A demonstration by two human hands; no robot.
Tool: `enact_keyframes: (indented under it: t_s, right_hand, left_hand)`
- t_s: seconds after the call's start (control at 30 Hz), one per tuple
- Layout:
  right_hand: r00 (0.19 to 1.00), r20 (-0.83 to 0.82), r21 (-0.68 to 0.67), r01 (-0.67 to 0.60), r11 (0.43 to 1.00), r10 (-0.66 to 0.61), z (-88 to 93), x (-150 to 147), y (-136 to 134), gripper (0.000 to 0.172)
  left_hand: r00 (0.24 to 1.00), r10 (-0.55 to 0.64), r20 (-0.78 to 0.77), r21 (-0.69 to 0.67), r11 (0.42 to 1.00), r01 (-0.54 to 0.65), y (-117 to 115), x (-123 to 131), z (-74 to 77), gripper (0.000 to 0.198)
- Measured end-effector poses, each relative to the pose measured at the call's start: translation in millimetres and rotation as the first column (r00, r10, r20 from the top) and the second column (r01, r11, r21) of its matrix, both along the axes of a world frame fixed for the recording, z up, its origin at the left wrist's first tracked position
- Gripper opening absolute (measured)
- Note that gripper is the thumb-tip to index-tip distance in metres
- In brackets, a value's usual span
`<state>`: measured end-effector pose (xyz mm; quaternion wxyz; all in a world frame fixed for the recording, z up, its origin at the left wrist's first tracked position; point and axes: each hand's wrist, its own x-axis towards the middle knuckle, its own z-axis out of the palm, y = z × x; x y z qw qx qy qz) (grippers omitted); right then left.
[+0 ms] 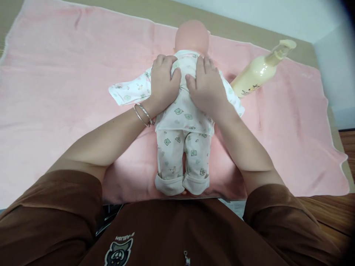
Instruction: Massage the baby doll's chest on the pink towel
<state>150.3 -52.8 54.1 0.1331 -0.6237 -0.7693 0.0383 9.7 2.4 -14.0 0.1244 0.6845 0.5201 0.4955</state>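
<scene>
Pink towel (69, 74) covers a tan desk (194, 13), and brown wood (327, 210) shows low on the right. Closest of all is the person's brown shirt (177, 236), with a small animal badge (118, 251) on the front. Two bare arms reach out from the short sleeves.

Next comes a baby doll (183, 118) lying in the middle of the towel. Its feet point at the person, and soft cuffs fold over at the ends of its legs. It seems to lie on its tummy, but that is hard to tell for sure. It wears a white suit with little green and brown animals on it. One loose sleeve (130, 90) sticks out to the left.

The left hand (163, 83) and the right hand (206, 88) both press on the doll's upper body, side by side and almost touching. The fingers are open and spread, not clenched and not grabbing. Two thin bangles (142, 114) circle the left wrist.

Farther up, the doll's bald head (192, 37) rests on the towel. A cream-colored pump bottle (262, 70) lies on the towel just past the doll's right side, tilted, with its pump pointing up and away. Behind it all stands a pale wall (332, 66).
</scene>
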Motion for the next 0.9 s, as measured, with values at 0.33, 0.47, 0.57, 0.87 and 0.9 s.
enact_keyframes:
  t_s: [0.33,0.47,0.57,0.87,0.9]
  right_hand:
    - [0.968,0.029,0.069,-0.251,0.965,0.25,-5.7,7.1,14.0,0.05]
    - [0.994,-0.075,0.033,-0.075,0.997,0.077,-8.1,17.3,26.3,0.062]
    - [1.0,0.011,-0.009,0.013,1.0,-0.013,-3.7,1.5,5.0,0.063]
    - [0.989,0.099,0.081,-0.12,0.989,0.112,-2.9,-12.9,-9.2,0.057]
    - [0.994,0.065,0.085,-0.097,0.992,0.092,-4.5,-9.2,-3.1,0.058]
  left_hand:
    - [0.997,-0.054,0.06,0.033,0.998,0.052,1.1,-3.1,-0.6,0.014]
    - [0.998,-0.037,0.055,0.042,0.999,0.035,1.4,-2.0,-1.0,0.019]
    - [0.996,-0.039,0.076,0.036,0.999,0.036,0.3,-2.1,-0.2,0.015]
    - [0.994,-0.086,0.068,-0.038,0.995,0.089,12.5,-4.3,-2.3,0.023]
    - [0.994,-0.096,0.046,-0.066,0.993,0.099,17.5,-4.8,-3.8,0.027]
